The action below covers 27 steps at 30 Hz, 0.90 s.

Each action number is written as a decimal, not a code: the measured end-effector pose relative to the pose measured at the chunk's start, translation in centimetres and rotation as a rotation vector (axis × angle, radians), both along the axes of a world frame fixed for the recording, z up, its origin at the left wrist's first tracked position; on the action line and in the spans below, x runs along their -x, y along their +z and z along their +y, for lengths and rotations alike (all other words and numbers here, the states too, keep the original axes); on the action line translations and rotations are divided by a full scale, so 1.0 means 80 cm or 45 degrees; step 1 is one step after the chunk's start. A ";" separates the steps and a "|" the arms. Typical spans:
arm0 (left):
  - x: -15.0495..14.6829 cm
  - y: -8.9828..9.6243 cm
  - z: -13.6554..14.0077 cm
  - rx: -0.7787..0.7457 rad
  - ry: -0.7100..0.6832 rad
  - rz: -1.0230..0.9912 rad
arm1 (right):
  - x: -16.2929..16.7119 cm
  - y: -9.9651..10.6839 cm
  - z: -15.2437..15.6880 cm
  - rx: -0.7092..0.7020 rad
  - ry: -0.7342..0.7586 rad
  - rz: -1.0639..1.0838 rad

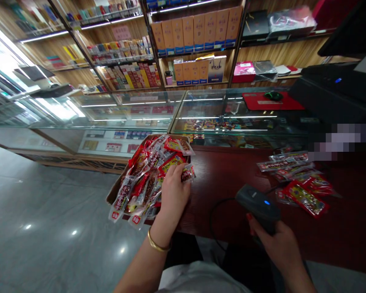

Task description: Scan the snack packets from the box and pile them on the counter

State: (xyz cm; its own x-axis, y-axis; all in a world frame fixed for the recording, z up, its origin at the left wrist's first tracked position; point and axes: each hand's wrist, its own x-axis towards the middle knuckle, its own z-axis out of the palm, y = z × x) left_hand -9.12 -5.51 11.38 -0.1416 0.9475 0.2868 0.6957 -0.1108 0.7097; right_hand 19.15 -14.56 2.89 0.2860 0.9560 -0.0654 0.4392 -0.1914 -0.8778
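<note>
A cardboard box (111,196) heaped with red and clear snack packets sits at the left end of the dark wooden counter (213,167). Over its right side reaches my left hand (174,193), wearing a gold bangle (155,241). Its thumb and fingers close on a small snack packet (187,173) at the box's edge. My right hand (280,244) grips a black barcode scanner (258,203) with a blue light, held over the counter's front edge. Beyond the scanner, to the right, lies a loose pile of snack packets (305,197).
The scanner's cable (212,209) loops across the counter. Behind stands a glass display case (207,106), with a red mouse pad (274,103) and mouse on top. Dark checkout equipment (338,93) is at the right. Shelves of boxes (198,32) line the wall.
</note>
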 end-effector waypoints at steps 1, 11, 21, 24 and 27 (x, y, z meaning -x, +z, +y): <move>-0.003 0.004 -0.004 -0.011 0.002 -0.238 | -0.002 -0.002 -0.001 -0.004 -0.013 -0.001; -0.069 -0.004 -0.001 0.984 -0.006 -1.895 | -0.007 0.013 -0.011 -0.015 -0.126 0.039; -0.067 -0.044 -0.002 0.953 0.037 -2.050 | -0.006 0.017 -0.015 -0.017 -0.113 0.089; -0.063 -0.053 -0.002 1.095 -0.043 -2.215 | -0.005 0.016 -0.013 -0.019 -0.078 0.092; -0.058 -0.056 -0.001 1.226 -0.245 -2.365 | -0.004 0.016 -0.013 -0.017 -0.049 0.070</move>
